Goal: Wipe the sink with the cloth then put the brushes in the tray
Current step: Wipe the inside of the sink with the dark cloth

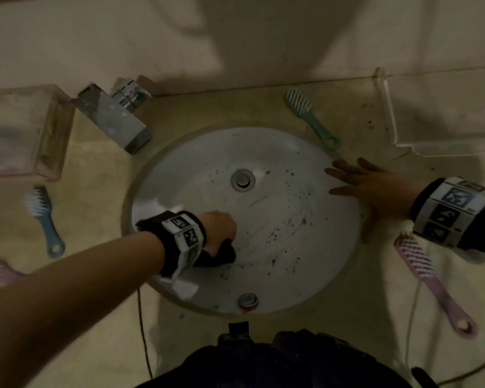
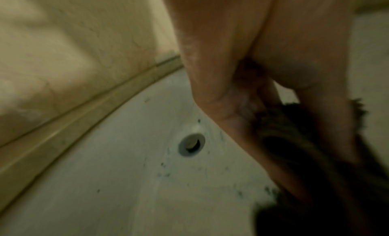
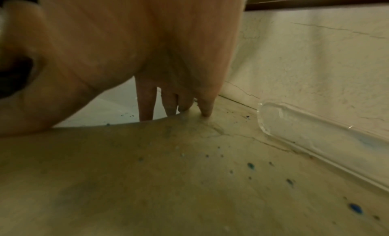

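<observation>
While the dark cloth (image 1: 221, 254) is gripped in the curled left hand (image 1: 217, 229), it is pressed on the near-left wall of the sink (image 1: 277, 247). The white bowl is marked with dark specks around the drain (image 1: 242, 179). The right hand (image 1: 371, 189) is laid flat with straight fingers on the right rim of the sink. Beyond the sink's far right edge a green brush (image 1: 310, 119) is seen, and further right a clear tray (image 1: 443, 116) against the wall. Right of the sink, a pink brush (image 1: 431, 284) lies on the tabletop (image 1: 95, 169). Left of the sink a blue brush (image 1: 44, 219) is placed.
</observation>
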`<state>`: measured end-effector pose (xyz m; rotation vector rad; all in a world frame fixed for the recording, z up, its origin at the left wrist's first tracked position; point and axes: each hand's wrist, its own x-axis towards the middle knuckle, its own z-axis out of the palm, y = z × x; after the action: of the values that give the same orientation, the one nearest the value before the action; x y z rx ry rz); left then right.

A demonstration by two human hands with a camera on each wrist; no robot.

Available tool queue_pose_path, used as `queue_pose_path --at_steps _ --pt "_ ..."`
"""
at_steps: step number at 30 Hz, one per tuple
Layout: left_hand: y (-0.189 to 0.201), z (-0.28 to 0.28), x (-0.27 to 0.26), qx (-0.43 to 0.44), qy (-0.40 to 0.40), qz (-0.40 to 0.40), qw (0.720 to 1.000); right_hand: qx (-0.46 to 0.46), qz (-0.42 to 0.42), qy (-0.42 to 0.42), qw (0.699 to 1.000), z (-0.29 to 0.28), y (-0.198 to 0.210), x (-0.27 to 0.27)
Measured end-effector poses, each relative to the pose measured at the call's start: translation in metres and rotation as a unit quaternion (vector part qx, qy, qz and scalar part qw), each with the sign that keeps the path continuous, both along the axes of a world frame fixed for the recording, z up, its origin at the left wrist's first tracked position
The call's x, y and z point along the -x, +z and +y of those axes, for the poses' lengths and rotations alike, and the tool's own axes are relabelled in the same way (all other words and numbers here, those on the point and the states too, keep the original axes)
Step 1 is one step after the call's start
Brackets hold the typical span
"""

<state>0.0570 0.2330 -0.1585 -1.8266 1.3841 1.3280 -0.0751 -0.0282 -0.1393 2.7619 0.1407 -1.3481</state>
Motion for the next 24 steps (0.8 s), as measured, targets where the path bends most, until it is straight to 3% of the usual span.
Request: queue_pose_path --at_steps 4,8,14,17,24 --pt "0.034 0.019 0.024 -0.047 -0.056 0.073 0.995 -0.011 -0.002 0.006 1.000 -0.002 0.000 -0.002" --pt "0.020 0.026 0.042 -0.005 -0.082 0.065 0.995 -0.007 -0.001 0.015 1.000 -0.003 -0.001 -0.001" --pt "-0.021 0.005 0.042 0.011 -0.005 -0.020 1.000 0.012 0.001 0.012 1.000 -0.001 -0.001 -0.001" --pt "-0.027 -0.008 0.027 0.027 0.020 -0.016 0.999 0.016 0.003 0.008 1.000 0.000 -0.001 -0.002" --pt "0.012 0.022 0.041 0.015 -0.068 0.074 0.995 0.010 0.010 0.000 1.000 0.000 0.002 -0.002"
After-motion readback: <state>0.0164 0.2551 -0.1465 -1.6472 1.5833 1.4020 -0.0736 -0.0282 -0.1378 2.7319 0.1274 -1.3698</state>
